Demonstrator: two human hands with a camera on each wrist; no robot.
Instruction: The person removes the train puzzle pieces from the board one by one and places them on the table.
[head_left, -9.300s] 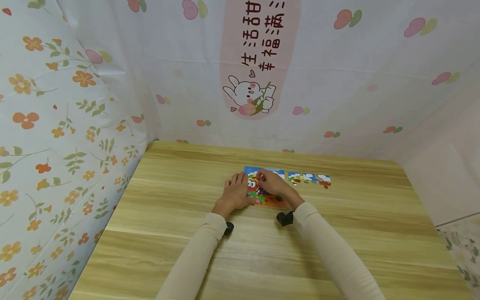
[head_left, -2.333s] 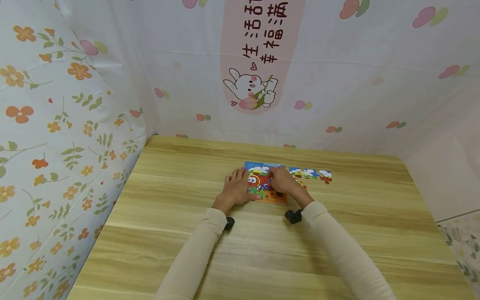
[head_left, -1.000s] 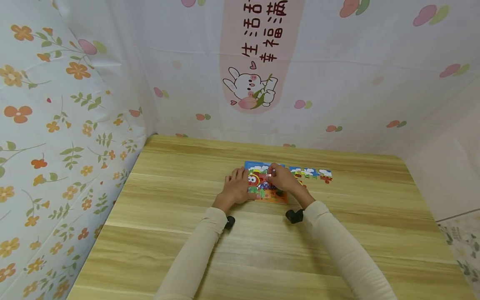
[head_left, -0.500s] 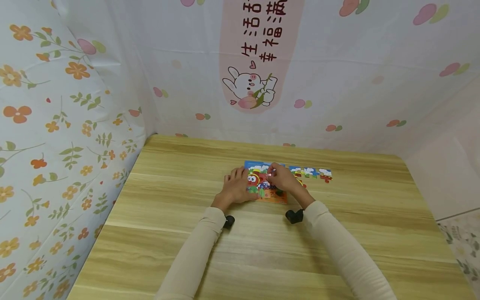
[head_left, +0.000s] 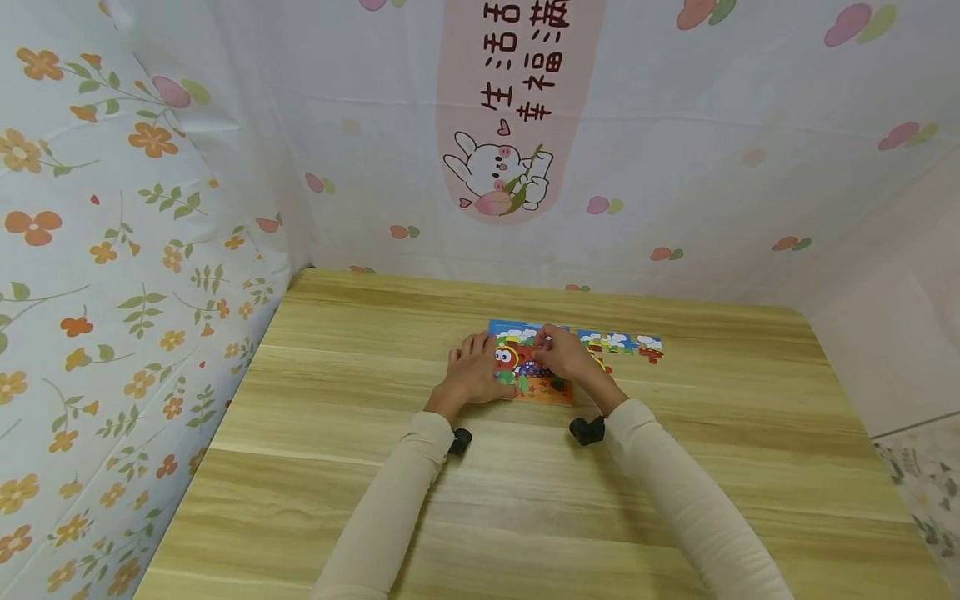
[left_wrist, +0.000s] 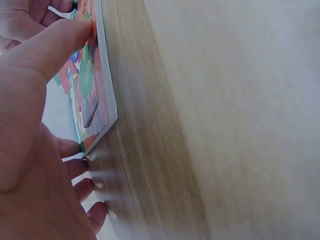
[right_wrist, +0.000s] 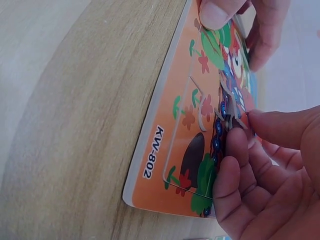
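Observation:
A jigsaw puzzle board (head_left: 555, 398) with a cartoon train picture lies near the back middle of the table. My left hand (head_left: 472, 375) rests at its left side, thumb (left_wrist: 80, 31) pressing on the orange front border and the other fingers spread along the left edge. Over the middle of the picture, my right hand (head_left: 564, 354) pinches a puzzle piece (right_wrist: 233, 106) between thumb and fingers. That piece stands tilted up from the pieces around it, its grey edge showing. Most of it is hidden by the fingers.
Several loose puzzle pieces (head_left: 619, 344) lie in a row right of the board, and a yellow-and-red piece (head_left: 602, 364) sits partly behind my right wrist. Black wrist cameras (head_left: 587, 431) hang under both sleeves. A printed cloth (head_left: 360, 167) stands behind the wooden table (head_left: 510, 508).
Since the earliest frame, my right hand has moved slightly right across the board, and a yellow-and-red piece now shows beside it. Over the last second, both hands have stayed almost in place.

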